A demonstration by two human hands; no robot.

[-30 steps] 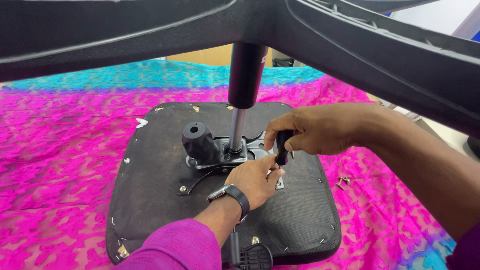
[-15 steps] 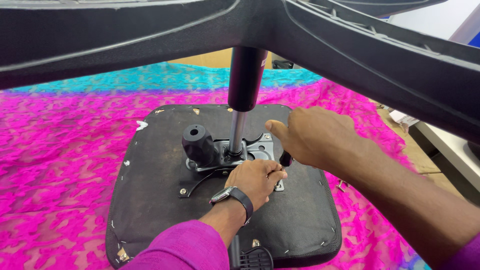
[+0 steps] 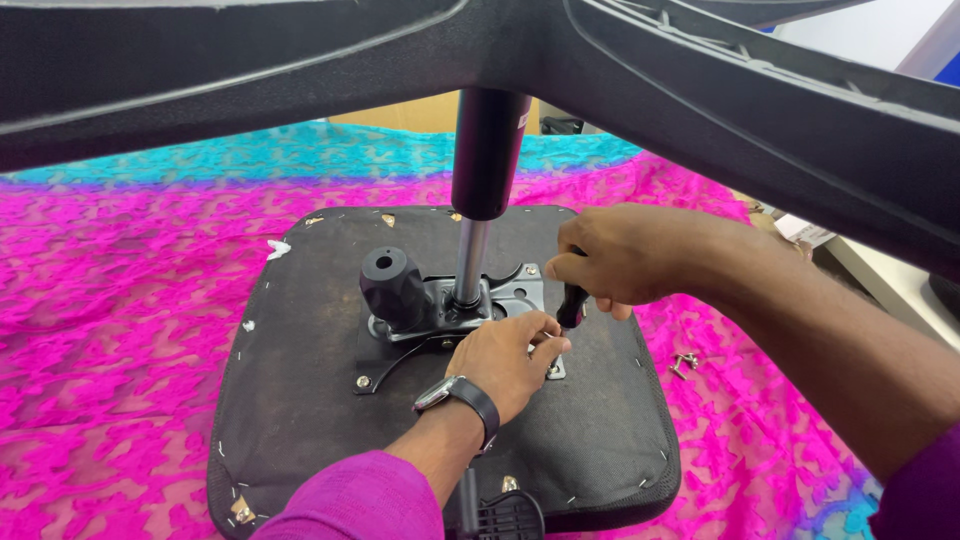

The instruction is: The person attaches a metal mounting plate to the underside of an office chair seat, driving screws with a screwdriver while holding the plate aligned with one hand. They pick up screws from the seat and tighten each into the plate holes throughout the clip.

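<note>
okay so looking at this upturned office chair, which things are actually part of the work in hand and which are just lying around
In use:
right hand gripping a black-handled screwdriver
left hand steadying at the metal mechanism plate
black seat underside

Lying about:
loose screws on the pink cloth
black knob
gas cylinder, chair base, untouched

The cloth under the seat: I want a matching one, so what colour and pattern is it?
The cloth is bright pink with a mottled pattern and a turquoise band along its far edge; head view.

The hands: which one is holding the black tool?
The right hand, reaching in from the right, grips the black tool handle upright. The left hand, the one with the wristwatch, only steadies things on the metal plate.
</note>
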